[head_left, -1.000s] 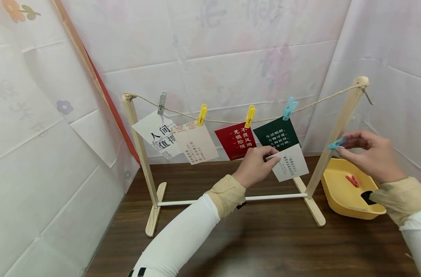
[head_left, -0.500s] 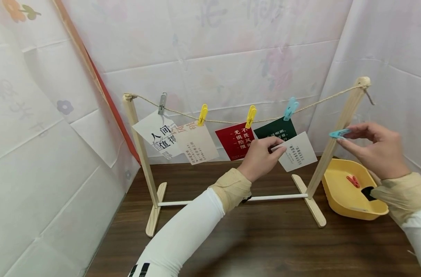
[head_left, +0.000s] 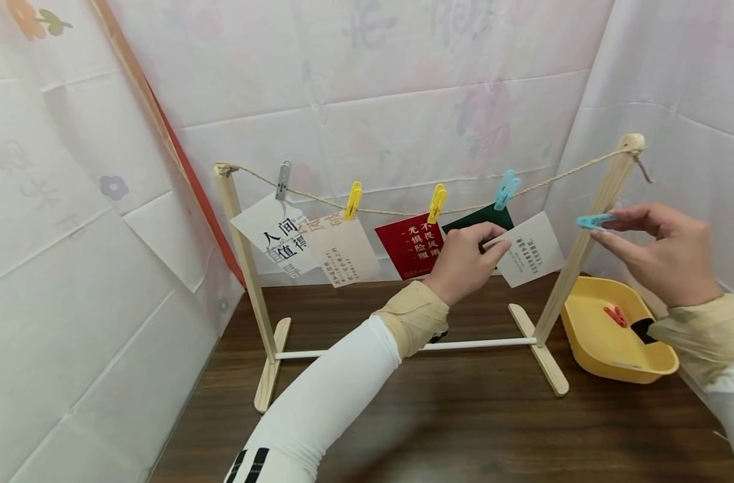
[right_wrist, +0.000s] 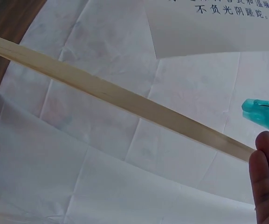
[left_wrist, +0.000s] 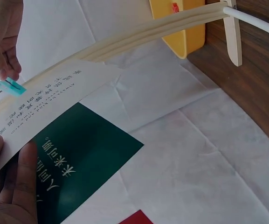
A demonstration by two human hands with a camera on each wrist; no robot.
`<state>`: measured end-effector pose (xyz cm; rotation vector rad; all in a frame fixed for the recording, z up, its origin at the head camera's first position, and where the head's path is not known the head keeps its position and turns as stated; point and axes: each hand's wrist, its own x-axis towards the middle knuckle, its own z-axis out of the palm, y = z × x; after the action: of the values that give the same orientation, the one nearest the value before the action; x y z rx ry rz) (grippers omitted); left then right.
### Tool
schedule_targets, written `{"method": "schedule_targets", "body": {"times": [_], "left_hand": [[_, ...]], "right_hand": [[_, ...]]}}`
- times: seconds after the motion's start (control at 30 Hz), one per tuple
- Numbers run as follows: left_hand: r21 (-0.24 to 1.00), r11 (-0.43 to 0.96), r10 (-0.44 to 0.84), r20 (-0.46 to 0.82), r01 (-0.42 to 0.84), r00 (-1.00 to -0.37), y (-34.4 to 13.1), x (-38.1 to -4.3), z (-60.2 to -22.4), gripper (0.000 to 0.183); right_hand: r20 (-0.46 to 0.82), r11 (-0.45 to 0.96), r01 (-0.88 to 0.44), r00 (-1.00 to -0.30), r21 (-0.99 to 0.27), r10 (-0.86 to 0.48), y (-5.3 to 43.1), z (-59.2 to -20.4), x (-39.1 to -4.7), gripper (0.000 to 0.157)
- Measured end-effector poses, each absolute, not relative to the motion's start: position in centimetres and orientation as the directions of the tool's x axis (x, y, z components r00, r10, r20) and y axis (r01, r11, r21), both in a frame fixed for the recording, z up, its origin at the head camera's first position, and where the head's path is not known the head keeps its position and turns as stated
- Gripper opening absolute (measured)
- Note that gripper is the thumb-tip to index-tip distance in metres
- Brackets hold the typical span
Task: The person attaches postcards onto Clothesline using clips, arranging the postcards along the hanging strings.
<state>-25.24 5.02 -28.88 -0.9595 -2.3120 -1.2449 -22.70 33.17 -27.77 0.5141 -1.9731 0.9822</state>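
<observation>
My left hand pinches a white printed card by its left edge, between thumb and fingers. The card is tilted and partly covers a dark green card, which a light blue clothespin holds on the rope. In my right hand a turquoise clothespin is pinched, in front of the right wooden post in the head view. A red card hangs to the left, under a yellow clothespin.
Farther left hang a cream card and a white card, on yellow and grey clothespins. A yellow bin with a red clothespin inside stands right of the frame. A white crossbar joins the posts low down.
My left hand has raised the white card and moved it right, covering less of the green card's lower part. My right hand has risen slightly with the turquoise clothespin.
</observation>
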Motion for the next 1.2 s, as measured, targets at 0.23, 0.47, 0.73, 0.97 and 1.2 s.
{"method": "schedule_targets", "body": {"times": [0.23, 0.47, 0.73, 0.97, 1.2], "left_hand": [[0.593, 0.389, 0.396, 0.582, 0.705, -0.710, 5.6, -25.3, -27.9, 0.021], [0.570, 0.413, 0.393, 0.592, 0.711, -0.703, 6.1, -25.5, -27.3, 0.023], [0.559, 0.412, 0.400, 0.599, 0.720, -0.694, 6.6, -25.4, -26.3, 0.022], [0.545, 0.423, 0.398, 0.607, 0.724, -0.688, 7.2, -25.4, -25.9, 0.022], [0.534, 0.465, 0.377, 0.603, 0.707, -0.703, 7.9, -25.4, -25.4, 0.021]], "right_hand": [[0.844, 0.624, -0.647, -0.535, -0.439, 0.039, 33.2, -27.3, -22.4, 0.023], [0.852, 0.562, -0.681, -0.516, -0.469, 0.087, 32.7, -26.5, -22.1, 0.017], [0.865, 0.513, -0.716, -0.487, -0.474, 0.119, 32.0, -25.4, -21.9, 0.014], [0.870, 0.455, -0.746, -0.459, -0.486, 0.177, 31.2, -24.9, -21.6, 0.016], [0.888, 0.412, -0.786, -0.415, -0.460, 0.200, 30.8, -24.1, -22.0, 0.022]]}}
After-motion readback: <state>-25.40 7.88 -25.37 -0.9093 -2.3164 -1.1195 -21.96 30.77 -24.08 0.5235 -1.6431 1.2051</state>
